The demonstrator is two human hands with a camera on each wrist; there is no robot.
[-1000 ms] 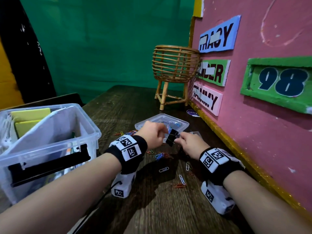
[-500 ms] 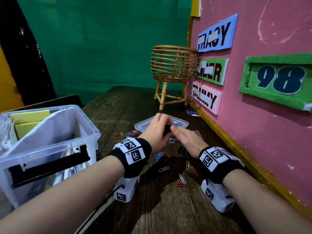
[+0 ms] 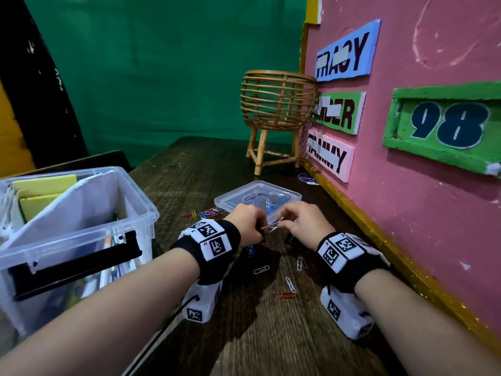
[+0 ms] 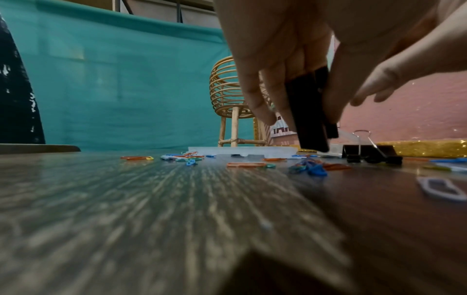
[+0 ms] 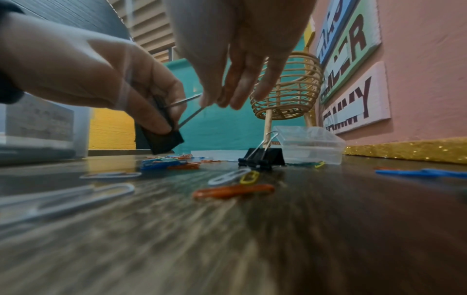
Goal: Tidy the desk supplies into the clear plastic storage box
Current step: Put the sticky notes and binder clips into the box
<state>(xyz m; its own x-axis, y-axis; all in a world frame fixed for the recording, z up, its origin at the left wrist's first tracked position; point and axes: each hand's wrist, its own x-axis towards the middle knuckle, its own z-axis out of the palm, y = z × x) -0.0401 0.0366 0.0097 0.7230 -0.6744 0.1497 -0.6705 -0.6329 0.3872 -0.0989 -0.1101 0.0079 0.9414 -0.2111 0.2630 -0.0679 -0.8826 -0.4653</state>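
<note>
Just above the wooden desk, my left hand (image 3: pixel 245 225) (image 4: pixel 300 111) grips a black binder clip (image 4: pixel 309 119) (image 5: pixel 164 137) between fingers and thumb. Its silver wire handles (image 3: pixel 272 227) (image 5: pixel 185 103) stick out to the right. My right hand (image 3: pixel 294 222) (image 5: pixel 215 101) pinches the ends of those handles. A second black binder clip (image 5: pixel 261 158) (image 4: pixel 369 152) lies on the desk by my right hand. Coloured paper clips (image 3: pixel 261 269) (image 5: pixel 233 190) are scattered around both hands. The large clear storage box (image 3: pixel 81 232) stands at the left, holding yellow pads and pens.
A shallow clear lid (image 3: pixel 257 196) with a few clips on it lies just beyond my hands. A small clear container (image 5: pixel 308 144) sits beside the pink wall (image 3: pixel 433 185). A rattan basket stand (image 3: pixel 276 104) stands at the back.
My left hand went out over the clear lid and came back towards me with the black clip. My right hand now pinches the clip's wire handles.
</note>
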